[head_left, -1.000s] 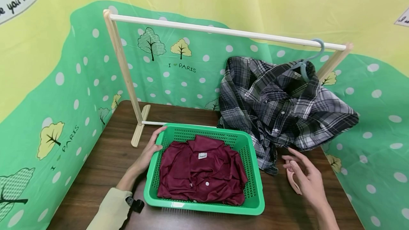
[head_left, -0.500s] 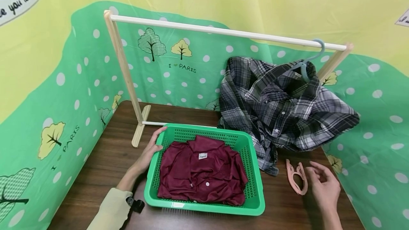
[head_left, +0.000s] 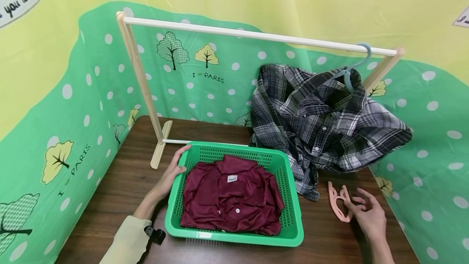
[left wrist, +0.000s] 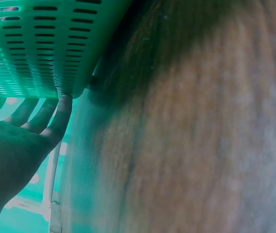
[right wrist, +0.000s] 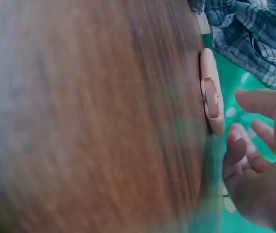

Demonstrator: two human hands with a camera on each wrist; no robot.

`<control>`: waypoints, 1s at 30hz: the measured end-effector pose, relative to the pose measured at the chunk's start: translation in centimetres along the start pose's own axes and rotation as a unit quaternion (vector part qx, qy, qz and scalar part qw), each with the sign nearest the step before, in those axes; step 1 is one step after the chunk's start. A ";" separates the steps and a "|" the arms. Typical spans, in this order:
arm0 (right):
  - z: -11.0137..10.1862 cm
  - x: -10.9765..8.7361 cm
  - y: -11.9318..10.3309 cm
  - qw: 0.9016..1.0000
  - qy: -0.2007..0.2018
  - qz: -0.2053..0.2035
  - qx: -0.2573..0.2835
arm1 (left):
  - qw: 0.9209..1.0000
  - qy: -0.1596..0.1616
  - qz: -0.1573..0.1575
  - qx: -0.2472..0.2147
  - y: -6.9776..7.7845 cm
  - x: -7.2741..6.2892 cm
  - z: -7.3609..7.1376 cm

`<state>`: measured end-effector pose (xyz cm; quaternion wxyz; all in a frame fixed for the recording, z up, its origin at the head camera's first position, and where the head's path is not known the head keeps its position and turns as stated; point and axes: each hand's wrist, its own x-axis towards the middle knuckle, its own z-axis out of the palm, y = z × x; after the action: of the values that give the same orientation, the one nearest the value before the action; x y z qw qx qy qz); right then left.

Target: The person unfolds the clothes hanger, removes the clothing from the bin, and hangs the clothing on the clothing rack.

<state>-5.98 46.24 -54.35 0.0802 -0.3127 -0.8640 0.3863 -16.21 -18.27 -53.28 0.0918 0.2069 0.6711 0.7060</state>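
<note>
Half a second ago the right hand (head_left: 371, 217) sat clear of the pink hanger (head_left: 334, 203); now its fingers are at the hanger's right side, loosely bent, spread, gripping nothing; whether they touch it I cannot tell. The left hand (head_left: 168, 180) stays on the green basket (head_left: 249, 239), fingers curled at its far left corner, thumb over the rim.

Beneath both hands is a dark wood-grain worktop (head_left: 135, 199), walled by a yellow and dotted green backdrop (head_left: 220, 105).

Just left of the right fingers, the hanger lies folded, two ends pointing away from the person, long axis slanting far-left to near-right.
</note>
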 end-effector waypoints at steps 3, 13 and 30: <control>0.1 0.3 0.3 0.999 -0.027 0.008 -0.031 | 1.000 0.003 -0.001 0.003 0.0 0.0 0.0; 0.2 0.8 1.3 0.993 -0.028 -0.041 -0.110 | 1.000 0.001 0.003 0.001 -0.1 0.1 -0.1; -2.2 -0.7 -0.4 0.975 -0.203 0.088 0.025 | 0.998 -0.023 0.050 0.001 -1.5 0.2 -0.8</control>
<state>-4.77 46.95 -52.53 -0.1234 -0.3002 -0.8217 0.4685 -16.91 -18.76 -54.74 0.0714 0.2569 0.6583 0.7040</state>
